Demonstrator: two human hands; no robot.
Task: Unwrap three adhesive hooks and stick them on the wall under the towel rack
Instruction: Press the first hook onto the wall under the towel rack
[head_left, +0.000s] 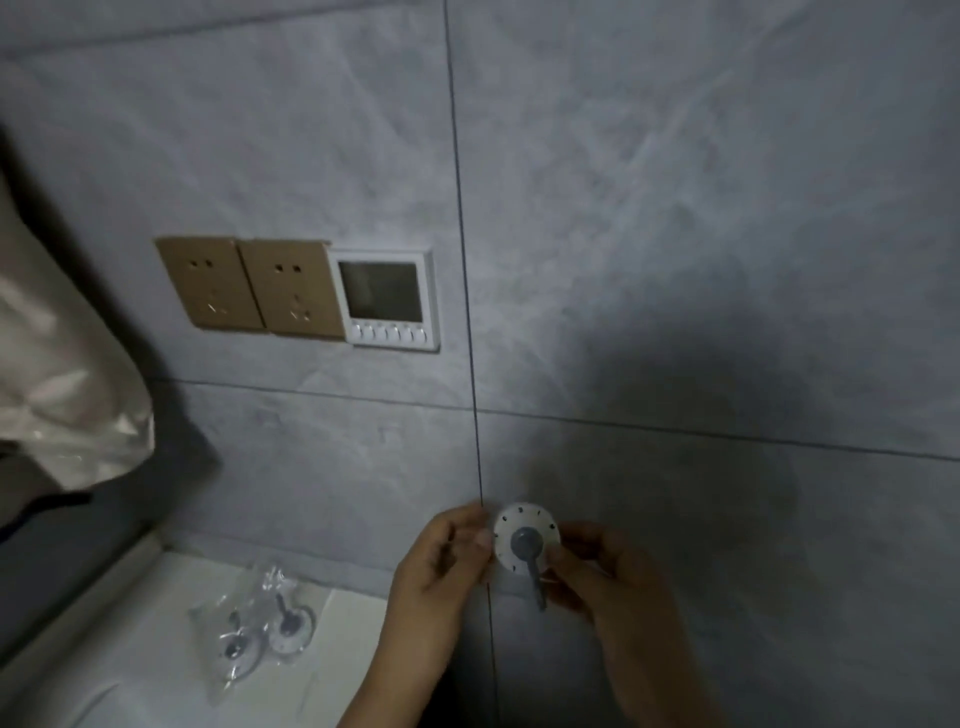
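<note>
A round white adhesive hook (524, 538) with a grey centre and grey peg is held in front of the grey tiled wall (675, 260), close to a vertical grout line. My left hand (441, 566) pinches its left edge with curled fingers. My right hand (608, 577) grips its right side by the peg. Two more hooks (260, 631) lie in clear plastic wrappers on the white ledge (130, 654) at the lower left. No towel rack shows.
Two gold wall sockets (249, 283) and a white control panel (387, 299) with a row of buttons sit on the wall at mid-left. A pale cloth or bag (62, 384) hangs at the left edge.
</note>
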